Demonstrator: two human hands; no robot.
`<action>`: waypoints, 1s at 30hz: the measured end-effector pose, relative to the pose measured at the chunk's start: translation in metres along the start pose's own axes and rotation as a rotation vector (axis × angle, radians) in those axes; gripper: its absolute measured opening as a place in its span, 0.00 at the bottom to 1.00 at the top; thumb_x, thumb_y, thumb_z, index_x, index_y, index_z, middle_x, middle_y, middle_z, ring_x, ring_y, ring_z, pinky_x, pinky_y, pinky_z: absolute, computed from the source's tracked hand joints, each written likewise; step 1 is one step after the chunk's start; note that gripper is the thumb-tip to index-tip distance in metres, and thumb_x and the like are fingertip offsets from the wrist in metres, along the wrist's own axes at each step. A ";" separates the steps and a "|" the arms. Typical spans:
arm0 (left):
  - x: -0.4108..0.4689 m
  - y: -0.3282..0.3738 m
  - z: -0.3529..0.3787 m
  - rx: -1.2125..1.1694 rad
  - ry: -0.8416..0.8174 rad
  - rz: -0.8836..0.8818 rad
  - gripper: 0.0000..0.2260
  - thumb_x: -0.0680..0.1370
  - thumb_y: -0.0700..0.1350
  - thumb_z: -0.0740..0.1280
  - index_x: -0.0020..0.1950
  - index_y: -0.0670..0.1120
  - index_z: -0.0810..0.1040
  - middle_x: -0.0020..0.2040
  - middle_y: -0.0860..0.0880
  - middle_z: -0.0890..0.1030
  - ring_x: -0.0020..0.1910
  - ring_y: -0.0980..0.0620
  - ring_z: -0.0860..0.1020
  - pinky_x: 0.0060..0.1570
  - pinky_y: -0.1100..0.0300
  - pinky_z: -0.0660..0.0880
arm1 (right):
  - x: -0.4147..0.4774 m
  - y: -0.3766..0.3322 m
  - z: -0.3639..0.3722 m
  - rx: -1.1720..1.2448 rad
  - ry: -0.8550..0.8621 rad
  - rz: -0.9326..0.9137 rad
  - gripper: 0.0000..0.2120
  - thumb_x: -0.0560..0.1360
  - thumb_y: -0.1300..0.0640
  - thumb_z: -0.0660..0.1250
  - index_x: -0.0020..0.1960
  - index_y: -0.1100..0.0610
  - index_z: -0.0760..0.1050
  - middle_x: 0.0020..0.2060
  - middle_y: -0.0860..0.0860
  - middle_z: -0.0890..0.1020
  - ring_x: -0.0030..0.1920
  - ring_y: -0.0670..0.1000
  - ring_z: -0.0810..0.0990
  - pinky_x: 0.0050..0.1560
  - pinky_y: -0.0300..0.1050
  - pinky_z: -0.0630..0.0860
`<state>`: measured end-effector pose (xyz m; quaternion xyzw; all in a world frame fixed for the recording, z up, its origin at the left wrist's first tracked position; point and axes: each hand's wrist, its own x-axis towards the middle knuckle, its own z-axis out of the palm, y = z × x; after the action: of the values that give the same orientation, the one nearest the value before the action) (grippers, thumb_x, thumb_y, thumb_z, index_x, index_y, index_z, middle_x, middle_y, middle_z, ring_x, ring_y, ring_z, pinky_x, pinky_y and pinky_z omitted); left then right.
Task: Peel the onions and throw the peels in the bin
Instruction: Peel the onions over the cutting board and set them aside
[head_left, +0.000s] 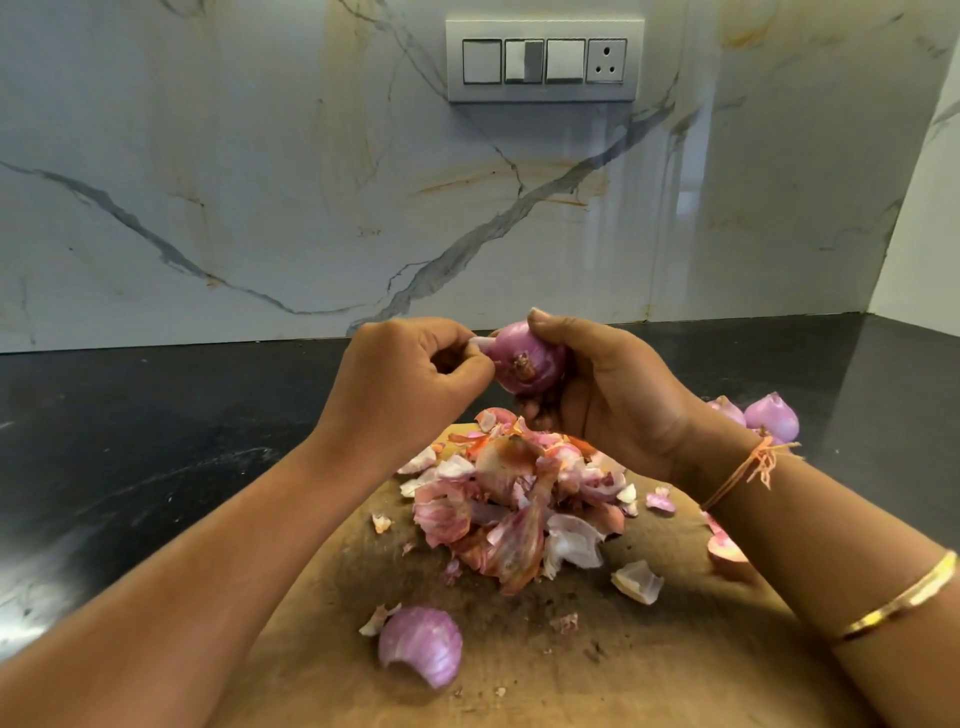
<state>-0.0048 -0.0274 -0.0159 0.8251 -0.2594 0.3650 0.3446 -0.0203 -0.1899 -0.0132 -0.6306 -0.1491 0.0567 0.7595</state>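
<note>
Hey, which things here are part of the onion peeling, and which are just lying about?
Job: onion in right hand, left hand pinching its skin; peel pile; wooden board; other onions.
Just there: switch panel; black counter.

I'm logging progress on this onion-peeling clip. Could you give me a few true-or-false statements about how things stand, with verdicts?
1. The right hand holds an onion. True.
2. The peels lie piled on the wooden board. True.
3. The left hand lies flat on the board. False: it pinches a strip of skin on the held onion.
4. A bin stands beside the board. False: no bin is in view.
5. More onions lie on the dark counter, to the right. True.
</note>
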 end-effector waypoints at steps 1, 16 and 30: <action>0.000 0.000 0.000 -0.006 -0.001 -0.001 0.06 0.74 0.41 0.68 0.42 0.46 0.86 0.21 0.62 0.71 0.23 0.60 0.70 0.24 0.73 0.62 | 0.000 -0.001 0.000 0.021 0.008 0.007 0.17 0.80 0.51 0.57 0.52 0.61 0.78 0.35 0.54 0.81 0.29 0.48 0.71 0.31 0.38 0.68; -0.002 -0.001 0.008 -0.051 -0.071 -0.045 0.10 0.76 0.44 0.66 0.39 0.44 0.82 0.25 0.56 0.74 0.25 0.58 0.70 0.25 0.70 0.64 | 0.003 0.002 -0.003 -0.092 0.102 0.010 0.13 0.78 0.53 0.60 0.57 0.60 0.74 0.54 0.65 0.77 0.33 0.47 0.70 0.35 0.40 0.67; 0.001 -0.007 -0.002 0.241 -0.310 -0.217 0.17 0.76 0.53 0.64 0.33 0.45 0.81 0.30 0.47 0.81 0.31 0.49 0.77 0.35 0.55 0.76 | 0.002 -0.004 -0.007 0.083 0.164 0.089 0.15 0.77 0.49 0.62 0.56 0.59 0.72 0.41 0.59 0.81 0.25 0.46 0.69 0.26 0.35 0.67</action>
<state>-0.0004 -0.0217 -0.0171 0.9296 -0.1735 0.2227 0.2370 -0.0170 -0.1971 -0.0100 -0.6071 -0.0557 0.0444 0.7914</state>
